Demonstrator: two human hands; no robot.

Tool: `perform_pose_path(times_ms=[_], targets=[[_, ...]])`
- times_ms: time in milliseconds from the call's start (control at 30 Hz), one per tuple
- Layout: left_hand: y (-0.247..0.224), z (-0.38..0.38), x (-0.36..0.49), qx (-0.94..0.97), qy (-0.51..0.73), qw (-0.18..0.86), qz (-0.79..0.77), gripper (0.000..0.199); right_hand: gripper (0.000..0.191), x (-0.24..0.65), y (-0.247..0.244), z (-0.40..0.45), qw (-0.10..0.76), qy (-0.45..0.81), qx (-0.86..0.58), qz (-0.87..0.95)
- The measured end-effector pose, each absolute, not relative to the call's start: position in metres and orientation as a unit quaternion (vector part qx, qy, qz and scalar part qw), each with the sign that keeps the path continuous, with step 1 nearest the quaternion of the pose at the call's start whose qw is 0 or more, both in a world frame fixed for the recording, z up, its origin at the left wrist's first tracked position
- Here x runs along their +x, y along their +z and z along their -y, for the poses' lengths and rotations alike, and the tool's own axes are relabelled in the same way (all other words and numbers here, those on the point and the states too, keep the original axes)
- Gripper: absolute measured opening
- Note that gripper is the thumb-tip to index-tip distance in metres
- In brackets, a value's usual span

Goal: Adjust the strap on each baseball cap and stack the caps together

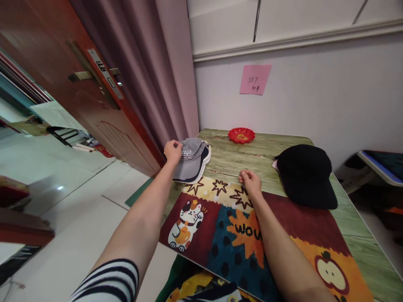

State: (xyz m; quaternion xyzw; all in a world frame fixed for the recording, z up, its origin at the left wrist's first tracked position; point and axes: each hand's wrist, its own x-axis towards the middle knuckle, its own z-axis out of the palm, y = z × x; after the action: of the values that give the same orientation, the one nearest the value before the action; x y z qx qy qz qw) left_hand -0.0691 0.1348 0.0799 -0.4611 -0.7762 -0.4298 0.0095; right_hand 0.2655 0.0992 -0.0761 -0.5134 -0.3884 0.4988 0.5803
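Note:
At the table's left edge lies a stack of caps: a grey baseball cap with white lettering on top, and dark navy and white brims showing beneath it. My left hand is at the left side of the grey cap's crown with its fingers curled together. Whether it grips the cap or only hovers in front of it, I cannot tell. My right hand is closed loosely over the far edge of a colourful printed mat, and nothing shows in its fingers. A black cap rests to the right.
A red scalloped dish stands at the back of the green wood-patterned table. Above it a pink note is stuck to the wall. On the left are a purple curtain and a wooden door.

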Motion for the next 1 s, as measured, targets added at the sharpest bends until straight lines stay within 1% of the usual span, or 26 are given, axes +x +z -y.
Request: perform_pose_path(times_ms=[67, 167, 300, 367, 433, 500, 533, 567, 633, 667, 733, 833, 900, 933, 1000], targets=[[0.092, -0.13, -0.066, -0.485, -0.457, 0.027, 0.745, 0.005, 0.037, 0.265, -0.071, -0.098, 0.585, 0.509, -0.507, 0.376], [0.118, -0.115, -0.049, -0.546, -0.533, 0.046, 0.644, 0.005, 0.038, 0.265, -0.056, -0.096, 0.587, 0.532, -0.489, 0.365], [0.155, -0.083, -0.008, -0.607, -0.586, 0.039, 0.535, 0.009, 0.042, 0.263, -0.021, -0.087, 0.573, 0.589, -0.431, 0.373], [0.163, -0.067, 0.016, -0.616, -0.608, 0.006, 0.501, 0.01, 0.046, 0.262, 0.001, -0.08, 0.548, 0.648, -0.37, 0.377], [0.159, -0.054, 0.038, -0.614, -0.629, -0.06, 0.473, 0.012, 0.058, 0.262, 0.021, -0.074, 0.513, 0.704, -0.317, 0.376], [0.146, -0.042, 0.059, -0.6, -0.641, -0.142, 0.457, 0.014, 0.07, 0.265, 0.036, -0.069, 0.479, 0.745, -0.279, 0.37], [0.137, -0.037, 0.068, -0.592, -0.641, -0.185, 0.451, 0.015, 0.069, 0.267, 0.041, -0.068, 0.471, 0.758, -0.266, 0.365], [0.128, -0.032, 0.076, -0.589, -0.635, -0.229, 0.445, 0.016, 0.063, 0.27, 0.044, -0.068, 0.473, 0.763, -0.256, 0.358], [0.111, -0.024, 0.089, -0.596, -0.602, -0.31, 0.432, 0.018, 0.038, 0.277, 0.046, -0.069, 0.501, 0.754, -0.248, 0.345], [0.104, -0.021, 0.094, -0.6, -0.585, -0.341, 0.426, 0.02, 0.029, 0.281, 0.046, -0.069, 0.521, 0.743, -0.247, 0.339], [0.093, -0.02, 0.097, -0.582, -0.581, -0.374, 0.428, 0.023, 0.028, 0.287, 0.046, -0.071, 0.551, 0.727, -0.244, 0.329], [0.082, -0.03, 0.093, -0.503, -0.63, -0.346, 0.48, 0.03, 0.03, 0.293, 0.048, -0.07, 0.574, 0.718, -0.229, 0.32], [0.078, -0.04, 0.084, -0.468, -0.613, -0.345, 0.535, 0.038, 0.03, 0.295, 0.051, -0.068, 0.585, 0.714, -0.219, 0.316], [0.077, -0.044, 0.08, -0.458, -0.576, -0.381, 0.56, 0.043, 0.031, 0.296, 0.053, -0.067, 0.586, 0.715, -0.215, 0.315], [0.077, -0.051, 0.072, -0.431, -0.466, -0.51, 0.58, 0.055, 0.031, 0.3, 0.055, -0.066, 0.582, 0.717, -0.215, 0.318]])
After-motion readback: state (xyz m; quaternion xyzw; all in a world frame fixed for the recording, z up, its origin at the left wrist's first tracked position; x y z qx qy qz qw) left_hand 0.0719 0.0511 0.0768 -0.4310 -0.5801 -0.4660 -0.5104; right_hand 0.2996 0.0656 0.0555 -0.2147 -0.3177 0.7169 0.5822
